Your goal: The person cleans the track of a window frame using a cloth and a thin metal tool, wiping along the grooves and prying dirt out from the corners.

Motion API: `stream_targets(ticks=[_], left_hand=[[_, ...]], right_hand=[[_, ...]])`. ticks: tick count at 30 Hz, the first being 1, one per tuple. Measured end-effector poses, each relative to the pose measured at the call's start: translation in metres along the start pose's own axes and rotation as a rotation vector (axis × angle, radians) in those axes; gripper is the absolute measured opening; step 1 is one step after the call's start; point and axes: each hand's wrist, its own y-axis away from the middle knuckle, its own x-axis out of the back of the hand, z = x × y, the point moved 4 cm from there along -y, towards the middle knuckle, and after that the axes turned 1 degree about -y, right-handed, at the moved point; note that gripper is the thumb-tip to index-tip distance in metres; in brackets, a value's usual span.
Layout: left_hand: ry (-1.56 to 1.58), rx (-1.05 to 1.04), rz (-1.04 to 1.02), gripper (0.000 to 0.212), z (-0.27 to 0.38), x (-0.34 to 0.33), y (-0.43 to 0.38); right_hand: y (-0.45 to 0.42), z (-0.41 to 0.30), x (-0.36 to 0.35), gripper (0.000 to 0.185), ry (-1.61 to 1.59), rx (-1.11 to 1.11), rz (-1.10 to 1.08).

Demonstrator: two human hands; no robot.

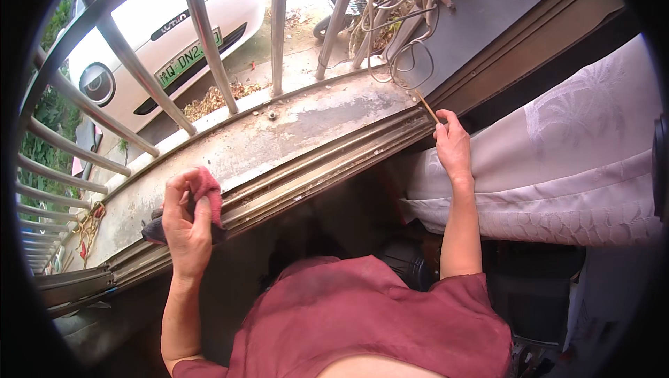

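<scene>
My right hand (453, 143) grips a thin wooden stick (427, 106), its tip pointing up and left near the corner of the window sill (334, 119). Below that tip runs a sliding-window track (313, 177) of metal, with dirt and crumbs in its grooves. Over the left part of the track, my left hand (189, 226) holds a red cloth (209, 190) bunched between thumb and fingers. A dark, dirty cloth part (155, 230) shows beside and behind that hand; I cannot tell whether it belongs to the same cloth.
Metal security bars (278, 28) curve along the sill's outer edge. Loose cables (418, 28) hang at the far right corner. A pale curtain (569, 143) drapes on the right. Dried stems with red peppers (89, 229) lie at left. Outside stands a white car (157, 59).
</scene>
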Motion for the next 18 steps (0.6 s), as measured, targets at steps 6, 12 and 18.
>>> stream_targets(ticks=[6,12,18], left_hand=[[-0.015,-0.156,-0.304,0.039,0.006,-0.138,-0.046],[0.026,-0.381,-0.528,0.039,-0.008,-0.283,-0.087],[-0.268,-0.232,-0.901,0.039,-0.047,-0.36,-0.142]], right_hand=[[0.018,0.03,0.011,0.023,-0.686,-0.204,-0.153],[0.04,0.022,0.014,0.028,-1.142,-0.205,-0.32],[0.043,0.038,0.018,0.03,-0.82,-0.019,0.037]])
